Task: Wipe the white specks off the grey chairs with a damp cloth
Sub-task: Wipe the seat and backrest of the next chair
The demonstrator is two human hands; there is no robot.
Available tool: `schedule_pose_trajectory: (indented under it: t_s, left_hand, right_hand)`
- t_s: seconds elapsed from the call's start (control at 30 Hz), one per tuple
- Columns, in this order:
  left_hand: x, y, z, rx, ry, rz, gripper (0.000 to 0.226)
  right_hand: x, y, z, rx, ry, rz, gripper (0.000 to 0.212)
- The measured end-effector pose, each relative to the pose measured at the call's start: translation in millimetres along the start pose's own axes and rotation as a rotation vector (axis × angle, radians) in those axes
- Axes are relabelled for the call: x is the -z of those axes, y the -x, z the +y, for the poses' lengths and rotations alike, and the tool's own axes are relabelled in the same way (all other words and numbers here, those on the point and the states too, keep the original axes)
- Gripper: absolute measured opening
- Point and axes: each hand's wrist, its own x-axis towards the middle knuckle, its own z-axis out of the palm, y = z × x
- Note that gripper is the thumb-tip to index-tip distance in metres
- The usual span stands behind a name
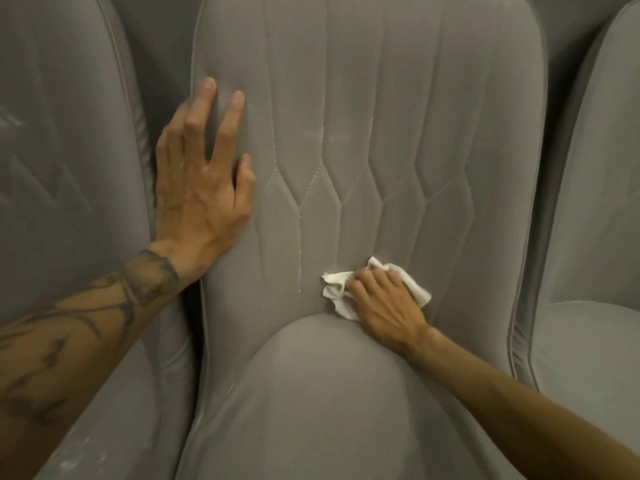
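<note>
A grey upholstered chair (pixel 363 109) with stitched vertical channels fills the middle of the view. Its seat cushion (pixel 329 393) bulges toward me. White specks (pixel 300 268) run down a seam low on the backrest, and fainter smears (pixel 320 133) sit higher up. My right hand (pixel 384 299) presses a crumpled white cloth (pixel 337 296) flat against the lower backrest, just above the seat and right of the specked seam. My left hand (pixel 201 174) lies with spread fingers on the backrest's left edge, holding nothing.
A second grey chair (pixel 59 168) stands close on the left, with pale dusty marks on its backrest and on its seat (pixel 90 455). A third grey chair (pixel 595 220) stands on the right. Narrow dark gaps separate the chairs.
</note>
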Motion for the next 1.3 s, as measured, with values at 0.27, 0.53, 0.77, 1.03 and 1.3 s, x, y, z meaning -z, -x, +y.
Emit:
schedule_pose_trajectory:
  t_s: [0.27, 0.53, 0.77, 1.03, 1.3]
  left_hand:
    - [1.5, -0.5, 0.9, 0.015, 0.000, -0.008, 0.063]
    - [2.7, 0.1, 2.1, 0.019, 0.004, -0.015, 0.063]
    - [4.3, 0.1, 4.3, 0.030, 0.022, -0.028, 0.063]
    - [5.6, 0.7, 5.2, 0.028, 0.025, -0.029, 0.064]
    - [6.7, 0.8, 6.0, 0.032, 0.018, -0.028, 0.064]
  right_hand:
    - [-0.3, -18.7, 5.8, -0.082, -0.002, 0.153, 0.017]
    - [43.7, -100.7, 56.6, -0.305, 0.045, 0.435, 0.020]
    - [50.9, -124.1, 21.1, -0.312, -0.026, 0.438, 0.020]
    - [105.5, -230.6, 65.5, -0.621, 0.096, 0.741, 0.032]
    - [110.3, -228.3, 62.1, -0.207, 0.118, 0.578, 0.026]
